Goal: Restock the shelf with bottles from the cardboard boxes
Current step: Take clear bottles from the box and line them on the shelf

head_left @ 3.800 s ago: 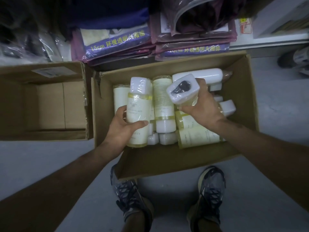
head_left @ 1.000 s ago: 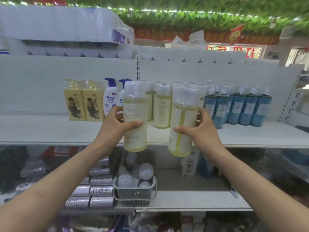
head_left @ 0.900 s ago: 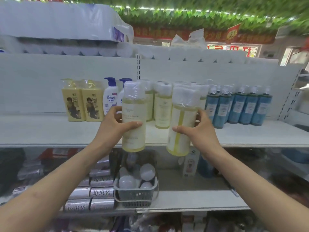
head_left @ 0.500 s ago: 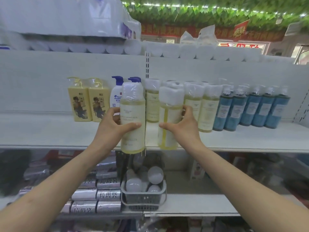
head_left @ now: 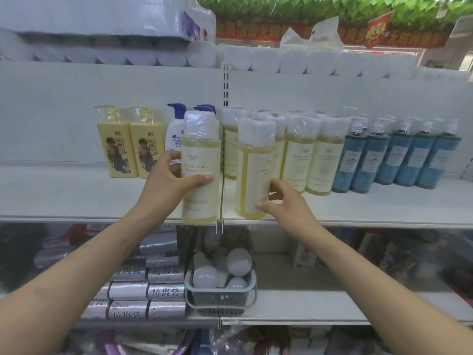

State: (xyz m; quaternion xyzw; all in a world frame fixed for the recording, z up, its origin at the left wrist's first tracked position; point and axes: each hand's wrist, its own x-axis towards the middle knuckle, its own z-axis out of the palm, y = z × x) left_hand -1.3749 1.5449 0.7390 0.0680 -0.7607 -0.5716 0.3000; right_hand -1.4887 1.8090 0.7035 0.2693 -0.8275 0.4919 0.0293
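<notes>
The left hand (head_left: 166, 187) wraps thumb and fingers round a pale yellow bottle (head_left: 201, 162), held upright at the shelf (head_left: 76, 198) edge. The right hand (head_left: 286, 204) clasps a second bottle (head_left: 252, 170) low down, its base at the shelf's front.

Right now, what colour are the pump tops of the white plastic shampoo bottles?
The pump tops are dark blue; head view shows them.

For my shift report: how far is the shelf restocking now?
Done: yellow bottles line the shelf. In hand: the right hand holds the right bottle at its front edge; the left hand holds the left bottle. Left: place both; boxes unseen.
</notes>
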